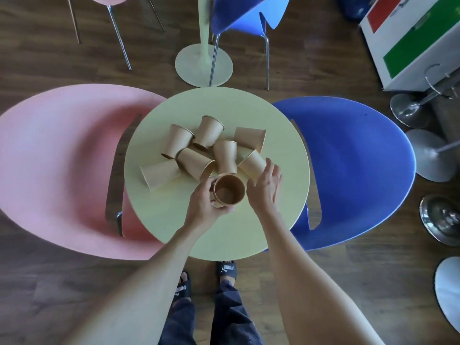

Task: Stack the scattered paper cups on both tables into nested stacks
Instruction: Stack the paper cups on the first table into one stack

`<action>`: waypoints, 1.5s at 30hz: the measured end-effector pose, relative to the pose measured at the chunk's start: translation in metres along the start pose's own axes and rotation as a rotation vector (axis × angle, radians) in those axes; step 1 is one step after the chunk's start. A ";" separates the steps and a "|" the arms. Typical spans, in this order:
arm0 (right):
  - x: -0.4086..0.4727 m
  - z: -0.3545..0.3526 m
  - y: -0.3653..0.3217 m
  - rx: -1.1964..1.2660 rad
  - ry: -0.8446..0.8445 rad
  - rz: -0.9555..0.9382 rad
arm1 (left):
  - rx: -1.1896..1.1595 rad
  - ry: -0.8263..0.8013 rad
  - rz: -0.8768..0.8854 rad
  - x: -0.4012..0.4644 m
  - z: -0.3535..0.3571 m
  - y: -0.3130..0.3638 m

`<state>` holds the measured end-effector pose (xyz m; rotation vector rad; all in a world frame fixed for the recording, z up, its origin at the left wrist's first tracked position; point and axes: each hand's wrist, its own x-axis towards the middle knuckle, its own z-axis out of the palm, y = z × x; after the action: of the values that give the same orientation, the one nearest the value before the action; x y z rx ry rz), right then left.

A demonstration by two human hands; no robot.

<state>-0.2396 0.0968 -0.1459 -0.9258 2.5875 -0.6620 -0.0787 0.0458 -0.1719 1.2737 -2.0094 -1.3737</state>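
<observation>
Several brown paper cups lie scattered on a round pale-yellow table (174,220). My left hand (201,205) grips one upright cup (228,192), mouth facing up, just above the table's middle. My right hand (265,186) is beside it with fingers spread, its fingertips touching a cup lying on its side (251,164). Other cups rest tipped over behind: one at the left (160,174), one in the middle (195,164), one standing inverted (226,156), and more toward the back (208,131).
A pink chair (62,170) stands left of the table and a blue chair (353,170) right of it. Farther back are another table's pedestal base (196,68), a second blue chair (249,18) and chrome stool bases (423,155) at right.
</observation>
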 end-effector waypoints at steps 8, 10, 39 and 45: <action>0.032 0.006 0.000 -0.323 -0.174 0.063 | -0.046 0.017 -0.005 0.003 0.002 0.005; 0.032 0.008 0.002 -0.307 -0.193 0.105 | -0.044 0.015 -0.004 0.004 0.002 0.005; -0.051 -0.014 -0.002 0.447 -0.001 -0.125 | -0.128 -0.136 -0.094 0.011 0.003 0.018; -0.054 -0.005 0.003 0.429 -0.075 -0.094 | 0.158 -0.122 0.075 0.018 -0.012 0.005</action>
<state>-0.2032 0.1357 -0.1365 -0.9087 2.2160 -1.1281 -0.0814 0.0248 -0.1653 1.1909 -2.2639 -1.3090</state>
